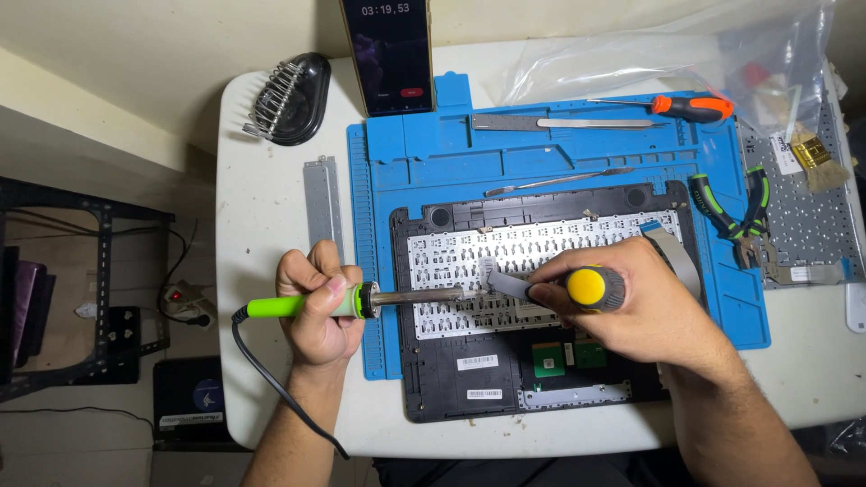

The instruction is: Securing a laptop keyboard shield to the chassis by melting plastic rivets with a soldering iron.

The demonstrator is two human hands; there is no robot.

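Observation:
My left hand (317, 307) grips a soldering iron (397, 298) with a green handle, its metal tip pointing right over the back of a laptop keyboard (541, 243). The keyboard's pale underside sits in a black laptop palmrest shell (451, 397) that lies on a blue work mat (424, 153). My right hand (631, 302) holds a tool with a yellow and black handle (591, 287); its flat blade (507, 285) meets the iron's tip near the keyboard's middle. A black cord (271, 379) trails from the iron off the table's front edge.
On the mat's far side lie a metal spudger (559, 182), a flat metal bar (559, 122) and an orange-handled screwdriver (690, 107). Green-handled pliers (735, 212), a brush (816, 158) and a second keyboard (812, 225) sit right. A phone (390, 54), iron stand (290, 97) and metal strip (322, 203) are at left.

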